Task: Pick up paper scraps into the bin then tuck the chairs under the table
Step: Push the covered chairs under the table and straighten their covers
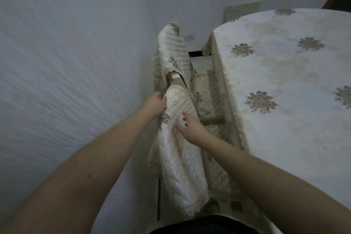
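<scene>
The near chair (182, 157) stands in the narrow gap between the wall (66, 62) at nine o'clock and the table (284, 91) at three o'clock, its back running from the centre of the view down toward six o'clock. Its back wears a quilted cream cover with a satin sheen, stitched in diamond and ribbed patterns, with a scalloped lace edge and a small embroidered bouquet in muted pink and grey near the top. A second chair (173, 51), dressed in the same quilted floral cover, stands just beyond it toward twelve o'clock, its rounded top close to a wall socket (190, 37). The padded seats of both chairs, covered in matching ribbed cream fabric, lie at the table's side, their edges reaching the hanging cloth. The left hand (154, 103) grips the top corner of the near chair's back on the wall side, fingers curled over the cover's edge. The right hand (190, 126) hovers at the front face of the same back with fingers spread and relaxed, holding nothing; whether the fingertips touch the fabric cannot be told, since they are blurred. The table carries a cream tablecloth (269, 138) with scattered floral medallions, draping over its edge. Both forearms are bare.
</scene>
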`<act>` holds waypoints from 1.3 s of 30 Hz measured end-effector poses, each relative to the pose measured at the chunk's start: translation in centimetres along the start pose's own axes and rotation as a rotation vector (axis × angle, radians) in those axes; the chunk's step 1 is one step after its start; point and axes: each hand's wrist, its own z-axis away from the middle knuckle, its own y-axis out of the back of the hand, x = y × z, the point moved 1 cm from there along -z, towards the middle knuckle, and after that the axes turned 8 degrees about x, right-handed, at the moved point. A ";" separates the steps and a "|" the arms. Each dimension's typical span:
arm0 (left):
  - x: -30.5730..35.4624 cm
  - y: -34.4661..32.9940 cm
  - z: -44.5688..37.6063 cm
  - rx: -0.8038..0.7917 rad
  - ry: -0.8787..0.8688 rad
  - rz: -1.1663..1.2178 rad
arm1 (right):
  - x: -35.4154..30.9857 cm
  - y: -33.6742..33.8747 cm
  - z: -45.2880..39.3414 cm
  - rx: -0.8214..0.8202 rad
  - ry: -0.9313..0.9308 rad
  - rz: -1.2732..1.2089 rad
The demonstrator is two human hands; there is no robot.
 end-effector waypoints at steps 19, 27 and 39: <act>4.5 -4.9 -20.0 -0.211 0.356 0.472 | -3.0 -2.4 -12.9 0.112 -0.177 -0.160; 5.2 -7.5 -21.6 -0.198 0.356 0.740 | -3.5 -3.6 -13.2 0.123 -0.236 -0.177; 6.5 -9.8 -19.9 -0.180 0.325 0.731 | -4.0 -3.1 -13.6 0.108 -0.221 0.011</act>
